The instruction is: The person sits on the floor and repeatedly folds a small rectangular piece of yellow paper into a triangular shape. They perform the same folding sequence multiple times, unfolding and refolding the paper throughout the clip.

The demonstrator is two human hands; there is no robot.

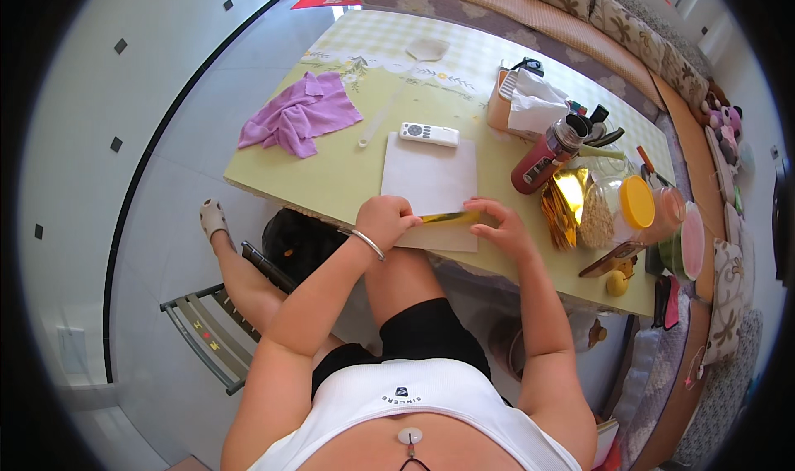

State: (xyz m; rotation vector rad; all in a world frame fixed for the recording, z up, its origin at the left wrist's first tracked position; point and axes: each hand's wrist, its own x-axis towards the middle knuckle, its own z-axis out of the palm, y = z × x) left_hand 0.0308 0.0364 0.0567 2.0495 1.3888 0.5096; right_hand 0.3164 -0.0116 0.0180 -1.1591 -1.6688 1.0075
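Note:
My left hand (383, 221), with a silver bangle at the wrist, pinches one end of a narrow gold foil paper strip (447, 217). The strip lies level over a white sheet of paper (428, 173) at the table's near edge. My right hand (503, 227) is at the strip's other end, thumb and fingers apart, with a fingertip at or close to the foil; contact is unclear. A white remote control (429, 135) rests on the sheet's far part. To the right stands a stack of gold foil paper (566, 198) beside a maroon bottle (542, 160).
A purple cloth (302, 113) lies on the table (331, 177) at left. At right are a tissue box (499, 106), a yellow-lidded jar (636, 202), a phone (611, 260) and a yellow fruit (617, 283). A folding stool (211, 338) stands on the floor at left.

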